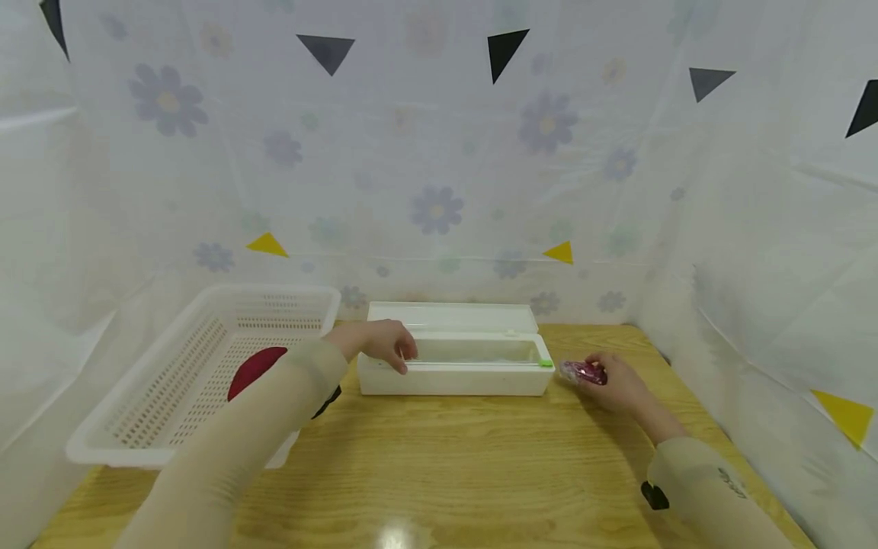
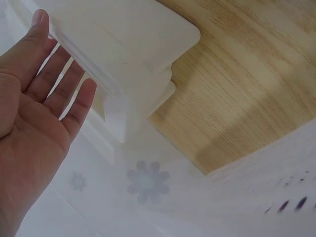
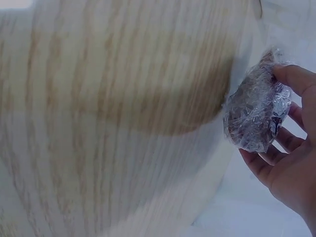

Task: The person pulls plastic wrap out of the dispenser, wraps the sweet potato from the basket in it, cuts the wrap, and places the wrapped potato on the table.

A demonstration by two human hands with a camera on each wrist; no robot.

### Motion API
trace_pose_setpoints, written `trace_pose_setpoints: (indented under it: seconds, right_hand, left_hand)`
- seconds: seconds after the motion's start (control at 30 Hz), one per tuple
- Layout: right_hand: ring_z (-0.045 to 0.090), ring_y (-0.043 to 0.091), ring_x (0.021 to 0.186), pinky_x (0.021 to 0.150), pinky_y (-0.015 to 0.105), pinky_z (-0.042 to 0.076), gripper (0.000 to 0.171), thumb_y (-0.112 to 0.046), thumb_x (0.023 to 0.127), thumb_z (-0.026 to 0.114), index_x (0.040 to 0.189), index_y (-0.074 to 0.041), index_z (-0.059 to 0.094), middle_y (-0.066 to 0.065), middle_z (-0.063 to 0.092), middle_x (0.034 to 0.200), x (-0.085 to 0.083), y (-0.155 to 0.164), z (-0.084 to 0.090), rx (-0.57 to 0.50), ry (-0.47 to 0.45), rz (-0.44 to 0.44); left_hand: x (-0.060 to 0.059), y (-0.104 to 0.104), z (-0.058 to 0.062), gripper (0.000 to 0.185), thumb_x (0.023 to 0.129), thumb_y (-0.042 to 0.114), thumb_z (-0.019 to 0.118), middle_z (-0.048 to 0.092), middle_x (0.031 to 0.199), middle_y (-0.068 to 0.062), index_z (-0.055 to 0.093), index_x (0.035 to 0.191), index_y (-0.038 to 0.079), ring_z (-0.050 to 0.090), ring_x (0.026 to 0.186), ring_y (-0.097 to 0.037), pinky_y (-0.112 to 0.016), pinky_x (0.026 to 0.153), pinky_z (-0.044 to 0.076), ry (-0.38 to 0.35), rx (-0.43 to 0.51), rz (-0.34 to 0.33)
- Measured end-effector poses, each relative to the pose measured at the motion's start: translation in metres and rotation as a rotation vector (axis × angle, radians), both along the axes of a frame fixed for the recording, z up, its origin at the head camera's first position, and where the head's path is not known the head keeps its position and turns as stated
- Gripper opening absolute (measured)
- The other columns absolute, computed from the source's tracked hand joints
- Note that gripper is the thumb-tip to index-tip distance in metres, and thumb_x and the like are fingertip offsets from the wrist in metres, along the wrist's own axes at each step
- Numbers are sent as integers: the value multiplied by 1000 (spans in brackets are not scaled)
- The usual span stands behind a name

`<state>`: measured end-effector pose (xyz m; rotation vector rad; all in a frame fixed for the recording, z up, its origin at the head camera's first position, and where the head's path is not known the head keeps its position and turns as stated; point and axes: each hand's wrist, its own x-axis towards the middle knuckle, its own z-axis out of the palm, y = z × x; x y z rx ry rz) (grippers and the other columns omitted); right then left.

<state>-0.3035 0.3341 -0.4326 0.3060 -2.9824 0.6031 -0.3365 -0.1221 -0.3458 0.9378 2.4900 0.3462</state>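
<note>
Wooden table (image 1: 453, 457): right hand (image 1: 617, 383) fingers curl round a plastic-wrapped lump (image 3: 256, 116), wrap visible wrist-side only; left hand (image 1: 380, 343), fingers straight, touches the white box (image 1: 456, 377).

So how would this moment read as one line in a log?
left hand: open, on white box rim | right hand: holds wrapped item right of box | basket: left, red thing inside | table: wood

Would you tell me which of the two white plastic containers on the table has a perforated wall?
The wide basket on the left; its walls and floor are full of small holes. The long box beside it, touched by the left hand, has solid walls.
</note>
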Motion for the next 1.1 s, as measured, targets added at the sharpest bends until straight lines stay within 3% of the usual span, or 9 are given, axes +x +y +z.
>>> trace_pose_setpoints:
  seconds: [0.33,0.53,0.67,0.83,0.93,1.1]
  right_hand:
    - [55,41,102,82,55,46,59,-34,88,66,132,-1,46,29,52,118,-2,0,-6,-9,15,23]
    - [47,48,113,88,60,41,59,-31,91,63,137,-1,42,32,44,130,0,-6,-1,-22,14,44]
    - [41,47,121,92,61,40,52,-28,94,59,137,-4,43,26,40,136,2,-19,9,-83,71,55]
    - [50,38,116,85,51,49,38,-21,92,62,126,-5,56,18,55,125,2,-53,25,-102,211,139]
    - [55,34,110,85,50,48,32,-20,90,65,118,-6,63,13,63,117,0,-76,33,-72,268,229]
    - [57,31,107,89,50,46,32,-26,88,67,116,-8,66,7,67,109,-6,-109,40,-35,230,331]
  left_hand:
    - [-1,0,-4,13,87,16,68,70,88,4,72,98,12,63,79,-5,-22,75,51,47,64,42]
    - [-3,0,-6,7,87,15,68,70,83,5,73,90,13,62,75,-5,-22,73,51,108,83,37]
    - [-3,-1,-7,7,88,15,67,70,83,6,74,89,14,62,76,-5,-23,74,51,123,86,54]
    - [-1,-4,-8,7,88,14,67,70,82,6,74,88,14,62,76,-6,-24,74,51,129,102,71]
    - [-1,-5,-9,8,88,15,66,69,82,6,74,88,14,62,76,-6,-24,74,51,145,107,70]
    - [0,-7,-7,8,88,14,67,70,81,6,74,87,14,62,75,-6,-25,74,52,165,116,73]
